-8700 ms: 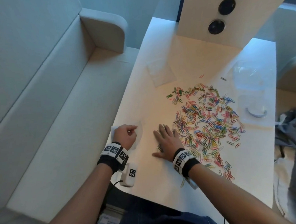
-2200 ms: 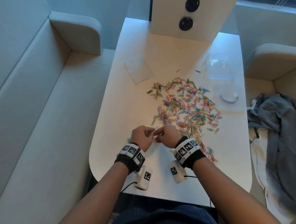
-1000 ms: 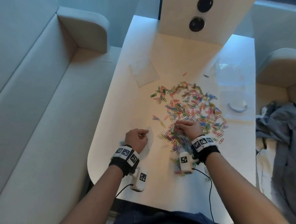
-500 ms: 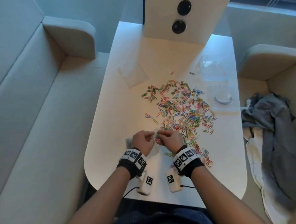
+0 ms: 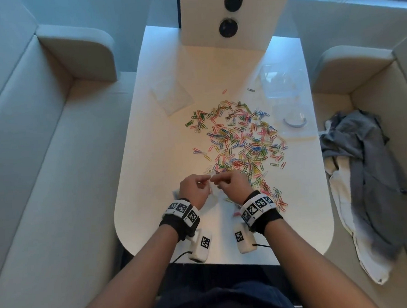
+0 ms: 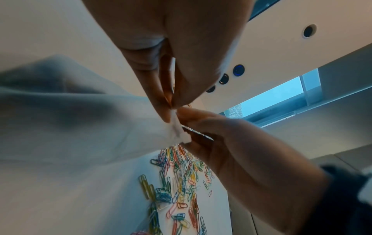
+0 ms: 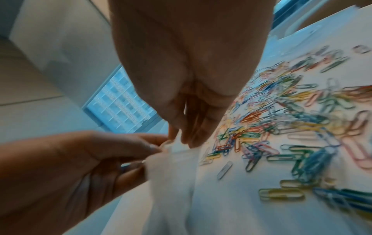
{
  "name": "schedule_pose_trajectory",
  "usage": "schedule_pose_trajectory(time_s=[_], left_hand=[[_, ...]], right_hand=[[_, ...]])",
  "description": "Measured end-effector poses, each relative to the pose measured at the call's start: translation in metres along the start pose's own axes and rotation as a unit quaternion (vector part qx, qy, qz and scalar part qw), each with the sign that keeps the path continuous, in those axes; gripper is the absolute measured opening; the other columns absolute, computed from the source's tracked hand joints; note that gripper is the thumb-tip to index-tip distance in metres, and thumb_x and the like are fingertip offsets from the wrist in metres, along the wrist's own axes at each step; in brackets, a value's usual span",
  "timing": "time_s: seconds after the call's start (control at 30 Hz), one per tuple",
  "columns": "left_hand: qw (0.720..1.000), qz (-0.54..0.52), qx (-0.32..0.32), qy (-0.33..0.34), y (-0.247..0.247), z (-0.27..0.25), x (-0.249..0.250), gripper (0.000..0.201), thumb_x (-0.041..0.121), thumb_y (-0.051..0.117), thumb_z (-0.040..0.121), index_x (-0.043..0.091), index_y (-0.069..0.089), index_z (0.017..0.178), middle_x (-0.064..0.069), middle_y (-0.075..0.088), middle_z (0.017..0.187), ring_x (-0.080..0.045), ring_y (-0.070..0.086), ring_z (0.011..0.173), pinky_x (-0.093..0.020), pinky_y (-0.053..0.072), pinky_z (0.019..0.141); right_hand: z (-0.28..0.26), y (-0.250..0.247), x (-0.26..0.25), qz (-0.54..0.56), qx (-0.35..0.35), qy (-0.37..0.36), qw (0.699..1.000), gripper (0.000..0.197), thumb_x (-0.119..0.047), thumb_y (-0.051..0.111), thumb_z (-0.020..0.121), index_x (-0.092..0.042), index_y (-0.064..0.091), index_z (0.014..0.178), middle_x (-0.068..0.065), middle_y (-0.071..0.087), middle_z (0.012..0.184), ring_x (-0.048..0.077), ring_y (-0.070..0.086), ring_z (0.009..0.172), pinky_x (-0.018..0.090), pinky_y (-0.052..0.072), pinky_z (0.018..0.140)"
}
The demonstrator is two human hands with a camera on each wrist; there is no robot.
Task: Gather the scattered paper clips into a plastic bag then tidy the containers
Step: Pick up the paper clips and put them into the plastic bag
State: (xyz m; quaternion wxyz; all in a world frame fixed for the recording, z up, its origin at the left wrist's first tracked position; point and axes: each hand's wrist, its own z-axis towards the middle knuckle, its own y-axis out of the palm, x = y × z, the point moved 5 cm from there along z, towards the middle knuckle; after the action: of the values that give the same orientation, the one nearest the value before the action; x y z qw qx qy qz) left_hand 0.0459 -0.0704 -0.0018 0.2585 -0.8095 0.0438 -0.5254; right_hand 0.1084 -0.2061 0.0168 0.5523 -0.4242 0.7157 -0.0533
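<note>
Both my hands pinch the top of the small clear plastic bag (image 6: 84,127).

My left hand (image 5: 195,189) and right hand (image 5: 230,186) each hold one side of the bag's mouth, right at the near edge of the big pile of colourful wire paper clips (image 5: 242,142) on the white table (image 5: 150,157). The bag is thin and slippery. If it slips from my fingers (image 6: 161,89), the mouth could close. If I tip it, any clips inside could spill. I cannot tell if any are inside.
</note>
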Motion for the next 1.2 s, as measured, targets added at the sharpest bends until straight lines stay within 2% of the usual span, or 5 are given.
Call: schedule_pose_trajectory(time_s=[0.13, 0.37, 0.63, 0.93, 1.2], left_hand=[[1.0, -0.007, -0.001, -0.017, -0.012, 0.004, -0.007, 0.024, 0.009, 0.06, 0.086, 0.015, 0.075, 0.104, -0.008, 0.076, 0.087, -0.018, 0.071, 0.077, -0.031, 0.057, 0.085], [0.997, -0.034, -0.002, -0.062, -0.029, 0.004, -0.022, 0.024, 0.008, 0.063, 0.085, 0.017, 0.076, 0.104, -0.006, 0.075, 0.094, -0.02, 0.07, 0.084, -0.031, 0.056, 0.087], [0.996, -0.021, -0.031, -0.086, -0.027, -0.001, -0.029, 0.023, 0.009, 0.064, 0.086, 0.017, 0.075, 0.104, -0.004, 0.074, 0.098, -0.017, 0.068, 0.086, -0.027, 0.054, 0.089], [0.996, -0.009, -0.026, -0.084, -0.032, -0.007, -0.032, 0.024, 0.01, 0.062, 0.086, 0.019, 0.075, 0.103, -0.004, 0.075, 0.098, -0.018, 0.068, 0.087, -0.028, 0.054, 0.09], [0.997, -0.003, -0.025, -0.068, -0.024, -0.007, -0.025, 0.024, 0.008, 0.062, 0.086, 0.015, 0.075, 0.106, -0.006, 0.075, 0.099, -0.013, 0.064, 0.081, -0.022, 0.05, 0.09]], right_hand=[[-0.011, -0.045, 0.046, 0.002, 0.121, 0.091, 0.988, 0.025, -0.021, 0.071, 0.083, -0.02, 0.073, 0.108, 0.001, 0.072, 0.101, 0.018, 0.068, 0.085, 0.038, 0.059, 0.083], [-0.064, -0.083, 0.164, -0.17, 0.071, 0.307, 0.934, 0.132, -0.078, 0.078, 0.038, -0.021, 0.027, 0.146, 0.015, 0.031, 0.13, 0.04, 0.05, 0.117, 0.05, 0.046, 0.101], [-0.04, -0.035, 0.129, -0.183, 0.12, 0.181, 0.959, 0.116, -0.063, 0.087, 0.046, -0.023, 0.039, 0.143, 0.009, 0.037, 0.125, 0.031, 0.043, 0.114, 0.045, 0.044, 0.103], [-0.026, -0.033, 0.113, -0.125, 0.196, 0.092, 0.968, 0.025, -0.016, 0.082, 0.074, -0.006, 0.077, 0.095, 0.011, 0.068, 0.093, 0.023, 0.064, 0.079, 0.032, 0.055, 0.081], [-0.033, -0.048, 0.146, 0.238, 0.223, 0.247, 0.913, 0.031, -0.014, 0.084, 0.072, -0.005, 0.075, 0.1, 0.009, 0.076, 0.089, 0.022, 0.073, 0.081, 0.034, 0.058, 0.084]])
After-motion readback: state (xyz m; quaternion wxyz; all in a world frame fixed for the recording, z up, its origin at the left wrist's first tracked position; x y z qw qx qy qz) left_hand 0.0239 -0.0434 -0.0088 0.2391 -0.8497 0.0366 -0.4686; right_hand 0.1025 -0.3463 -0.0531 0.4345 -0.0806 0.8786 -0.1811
